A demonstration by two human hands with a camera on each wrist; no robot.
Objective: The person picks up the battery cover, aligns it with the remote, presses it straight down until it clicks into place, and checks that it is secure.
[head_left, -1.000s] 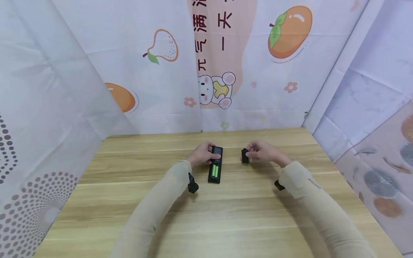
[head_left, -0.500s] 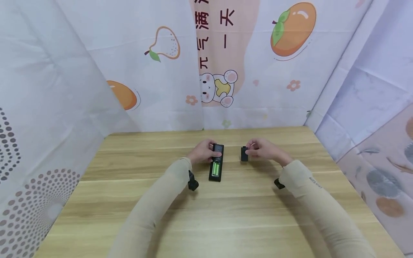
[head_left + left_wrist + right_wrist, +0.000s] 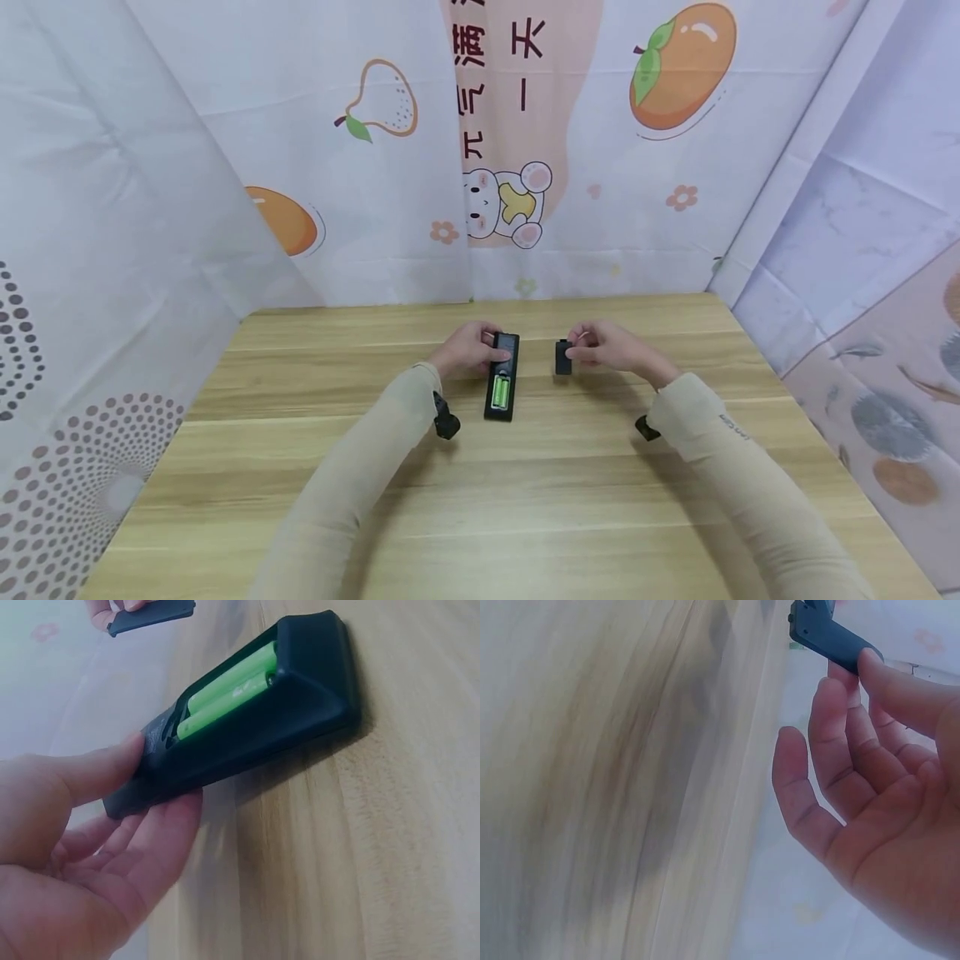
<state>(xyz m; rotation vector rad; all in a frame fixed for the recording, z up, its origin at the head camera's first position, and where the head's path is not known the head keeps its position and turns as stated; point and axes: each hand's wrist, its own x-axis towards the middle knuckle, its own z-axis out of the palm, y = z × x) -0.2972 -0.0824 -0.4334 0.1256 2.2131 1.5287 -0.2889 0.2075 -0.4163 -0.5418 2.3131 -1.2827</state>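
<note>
A black remote control [image 3: 504, 346] lies back side up, its battery compartment uncovered at the near end. Two green batteries [image 3: 225, 694] sit side by side in that compartment. My left hand [image 3: 467, 348] grips the far half of the remote, thumb on top and fingers along the side and underneath in the left wrist view. To the right of it, my right hand [image 3: 606, 346] pinches the black battery cover [image 3: 562, 358] between thumb and fingers, held up apart from the remote. The right wrist view shows the cover [image 3: 832, 639] at the thumb tip, the other fingers loosely bent.
The wood-grain table [image 3: 480, 500] stretches toward me and to both sides. At its back edge hangs a white printed curtain [image 3: 300, 150], with more cloth [image 3: 855, 250] on the right. Dark wrist cameras [image 3: 447, 423] sit below the sleeves.
The right hand has moved the battery cover slightly left, nearer the remote. The left hand keeps its grip on the remote. The head view has shifted a little.
</note>
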